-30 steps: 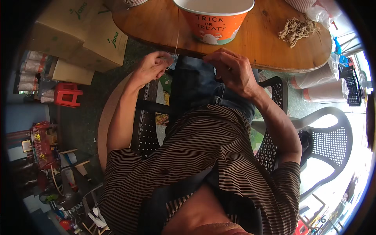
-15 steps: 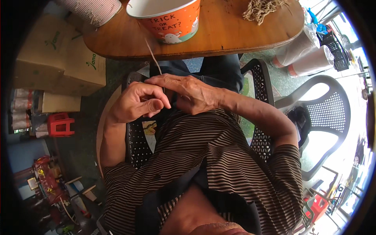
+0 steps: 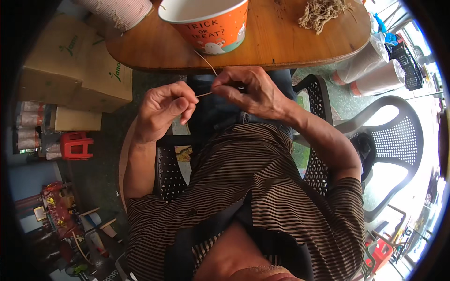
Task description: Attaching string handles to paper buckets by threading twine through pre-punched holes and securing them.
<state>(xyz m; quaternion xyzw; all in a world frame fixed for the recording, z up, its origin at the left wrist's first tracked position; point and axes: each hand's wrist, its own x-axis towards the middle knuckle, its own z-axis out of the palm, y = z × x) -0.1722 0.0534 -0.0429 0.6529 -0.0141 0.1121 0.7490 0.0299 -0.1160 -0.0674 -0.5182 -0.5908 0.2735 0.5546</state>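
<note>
While I followed from afar, the left hand and right hand each pinched the thin cord in closed fingers; it stretched crosswise between them, another length running from the right toward the table.

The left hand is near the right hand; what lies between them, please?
In the head view, a short stretch of thin, pale strand spans the gap from the left hand to the right hand.

Ahead of me the bucket stands on the table, left of the fibre bundle. My left hand and right hand are nearer me (a strand spans them), with cartons leftward and a chair rightward.
</note>
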